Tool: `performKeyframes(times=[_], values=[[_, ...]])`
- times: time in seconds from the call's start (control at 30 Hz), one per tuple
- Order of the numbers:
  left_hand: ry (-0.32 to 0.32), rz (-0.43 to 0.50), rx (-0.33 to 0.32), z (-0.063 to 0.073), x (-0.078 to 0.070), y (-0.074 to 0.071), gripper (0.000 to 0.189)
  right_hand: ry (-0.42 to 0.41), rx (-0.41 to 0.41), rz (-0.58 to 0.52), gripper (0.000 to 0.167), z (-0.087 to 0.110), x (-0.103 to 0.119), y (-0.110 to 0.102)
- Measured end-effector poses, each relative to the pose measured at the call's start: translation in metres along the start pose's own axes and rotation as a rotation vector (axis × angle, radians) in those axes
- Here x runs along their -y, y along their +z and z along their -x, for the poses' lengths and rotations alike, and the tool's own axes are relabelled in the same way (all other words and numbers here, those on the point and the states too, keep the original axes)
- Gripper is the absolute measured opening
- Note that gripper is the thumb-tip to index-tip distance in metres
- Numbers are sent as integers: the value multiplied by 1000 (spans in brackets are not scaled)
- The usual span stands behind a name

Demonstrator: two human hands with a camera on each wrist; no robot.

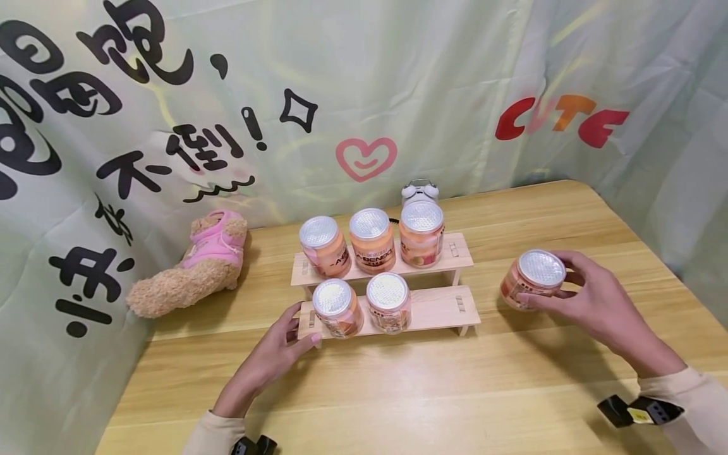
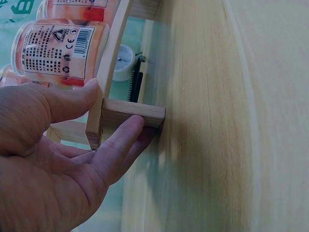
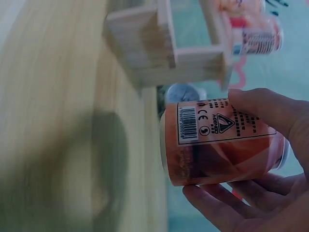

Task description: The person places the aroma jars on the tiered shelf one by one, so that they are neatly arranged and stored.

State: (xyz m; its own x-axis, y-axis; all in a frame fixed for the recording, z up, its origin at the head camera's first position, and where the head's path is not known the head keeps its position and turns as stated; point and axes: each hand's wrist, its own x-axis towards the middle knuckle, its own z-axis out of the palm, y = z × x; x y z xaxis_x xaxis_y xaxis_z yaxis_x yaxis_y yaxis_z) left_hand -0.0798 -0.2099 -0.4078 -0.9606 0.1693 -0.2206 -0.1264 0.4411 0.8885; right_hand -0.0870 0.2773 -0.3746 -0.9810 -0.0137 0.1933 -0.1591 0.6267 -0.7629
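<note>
My right hand grips an orange-labelled jar with a silver lid, held above the table on the right. In the right wrist view the jar shows a barcode and warning triangle between thumb and fingers. My left hand holds the left end of a two-step wooden rack; the left wrist view shows the thumb at the board and fingertips against its leg. Two jars stand on the rack's lower front step. Three similar jars stand on the upper back step.
A white twin-bell alarm clock stands behind the rack, partly hidden by a jar. At the left lies a plush toy in pink clothing. A printed cloth hangs behind the wooden table.
</note>
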Motion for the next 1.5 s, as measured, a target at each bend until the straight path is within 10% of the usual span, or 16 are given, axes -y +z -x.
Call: performKeyframes(times=[1.5], values=[[-6,-46,-26,0,2,0,81,-202,202,-214,75,-6,76,84]])
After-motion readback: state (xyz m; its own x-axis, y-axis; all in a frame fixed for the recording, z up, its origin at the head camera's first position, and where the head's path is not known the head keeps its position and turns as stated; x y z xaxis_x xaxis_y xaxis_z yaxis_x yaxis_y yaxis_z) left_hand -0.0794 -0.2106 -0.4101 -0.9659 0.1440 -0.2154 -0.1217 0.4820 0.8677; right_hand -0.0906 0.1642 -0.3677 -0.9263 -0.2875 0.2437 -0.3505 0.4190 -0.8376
